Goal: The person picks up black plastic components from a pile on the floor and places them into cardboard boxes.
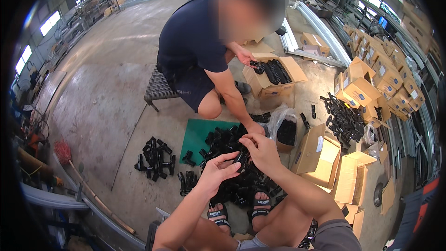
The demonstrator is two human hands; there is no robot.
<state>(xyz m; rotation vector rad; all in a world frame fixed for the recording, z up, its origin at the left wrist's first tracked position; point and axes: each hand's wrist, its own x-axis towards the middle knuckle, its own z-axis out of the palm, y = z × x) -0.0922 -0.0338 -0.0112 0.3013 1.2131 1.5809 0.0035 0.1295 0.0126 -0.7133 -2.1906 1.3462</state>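
Over a heap of black pipe fittings point(227, 183), my left hand point(218, 173) pinches one black fitting point(241, 161) between thumb and fingers. Just above and to the right, my right hand point(263, 152) is closed, thumb and fingertips together at the upper end of that fitting. Whatever is in its fingertips is too small to make out against the dark heap. The heap spreads from the green mat point(191, 132) to my sandalled feet. Smaller groups of black fittings point(155, 158) lie left of the mat.
Opposite sits a co-worker point(195, 42) on a woven stool point(160, 86), one hand above an open carton point(274, 88) of black parts, the other reaching by the heap. Open cartons point(320, 158) stand at right, beside another black pile point(344, 118). A broom point(93, 190) lies left.
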